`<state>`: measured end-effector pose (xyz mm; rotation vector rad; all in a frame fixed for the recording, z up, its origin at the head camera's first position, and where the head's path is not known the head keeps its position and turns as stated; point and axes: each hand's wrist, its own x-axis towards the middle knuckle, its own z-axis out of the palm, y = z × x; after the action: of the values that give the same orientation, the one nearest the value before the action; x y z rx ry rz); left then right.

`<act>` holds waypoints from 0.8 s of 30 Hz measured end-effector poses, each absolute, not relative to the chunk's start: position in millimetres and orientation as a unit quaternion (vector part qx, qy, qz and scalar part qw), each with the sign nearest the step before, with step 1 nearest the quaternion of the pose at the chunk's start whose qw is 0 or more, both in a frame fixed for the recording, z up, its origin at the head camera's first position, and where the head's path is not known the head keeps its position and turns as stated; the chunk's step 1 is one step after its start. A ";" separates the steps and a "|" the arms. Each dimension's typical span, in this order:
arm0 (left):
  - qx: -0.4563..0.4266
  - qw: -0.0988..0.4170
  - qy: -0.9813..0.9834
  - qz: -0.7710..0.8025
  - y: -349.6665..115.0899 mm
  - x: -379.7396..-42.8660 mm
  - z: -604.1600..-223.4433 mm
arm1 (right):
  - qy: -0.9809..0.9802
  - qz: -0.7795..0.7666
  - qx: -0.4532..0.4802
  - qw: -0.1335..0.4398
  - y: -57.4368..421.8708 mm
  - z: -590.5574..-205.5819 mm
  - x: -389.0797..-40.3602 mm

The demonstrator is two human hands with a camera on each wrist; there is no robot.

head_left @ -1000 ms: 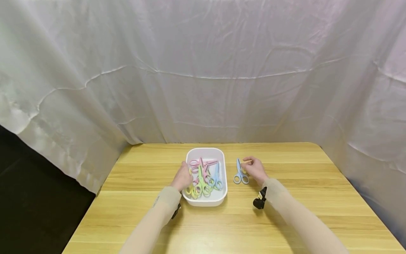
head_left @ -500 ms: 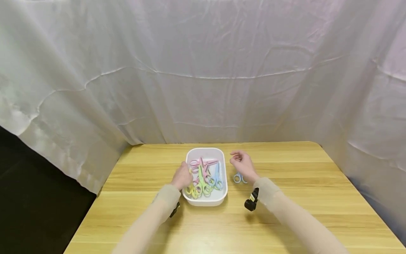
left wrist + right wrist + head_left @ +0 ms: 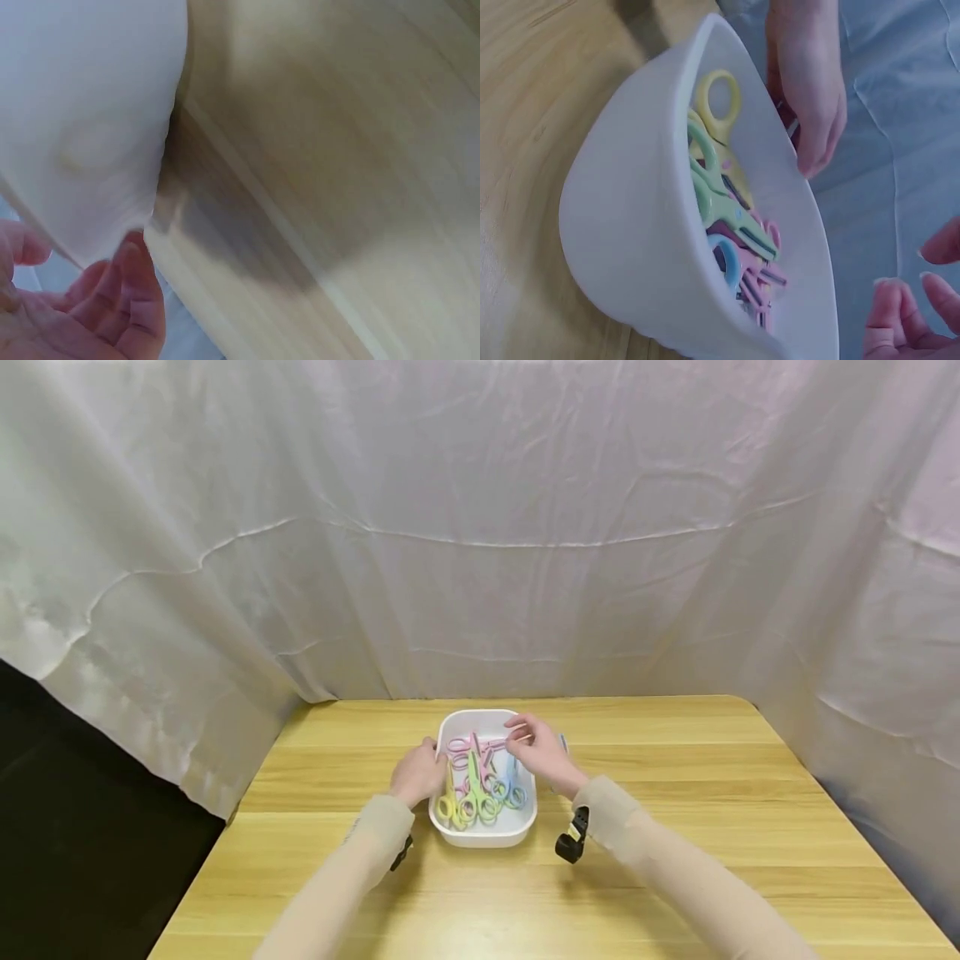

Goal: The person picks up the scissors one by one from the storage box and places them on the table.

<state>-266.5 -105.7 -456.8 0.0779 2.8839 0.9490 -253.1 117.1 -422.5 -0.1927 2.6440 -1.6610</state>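
Hanging behind the desk (image 3: 495,902), a pale curtain (image 3: 480,527) runs along its far edge. Near that edge, slightly left of its middle, sits the white tub (image 3: 482,841). I have the left hand (image 3: 417,772) on the tub's left rim, thumb and fingers pinching it; the right hand (image 3: 543,758) hovers over the right rim, thumb and fingertips apart, nothing between them. Inside lie yellow scissors (image 3: 737,174) by the left wall, green scissors (image 3: 731,214) beside them, pink scissors (image 3: 482,768) and blue scissors (image 3: 735,259). As I judge it, the gathering is well along: most pairs lie in the tub, leaving one outside, a blue pair (image 3: 563,742) just past its right edge. That one I barely make out behind the right hand. The pile overlaps too much to count, and the left wrist view misses the tub's contents.
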 end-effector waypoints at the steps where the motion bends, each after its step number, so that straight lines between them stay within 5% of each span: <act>1: 0.024 0.051 0.950 0.307 -107.1 -265.9 -455.1 | 0.852 -0.519 -0.069 0.010 114.4 -422.3 -252.8; 15: 0.047 0.046 0.934 0.351 -116.2 -265.4 -453.6 | 0.900 -0.375 -0.207 0.083 89.4 -418.1 -250.7; 24: 0.082 0.104 0.906 0.402 -125.9 -261.7 -449.3 | 0.915 -0.308 -0.219 0.143 83.0 -418.0 -250.6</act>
<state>-261.7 -125.9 -449.3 0.2419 2.6726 1.1864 -250.6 83.0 -418.0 -0.6327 2.6391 -0.8883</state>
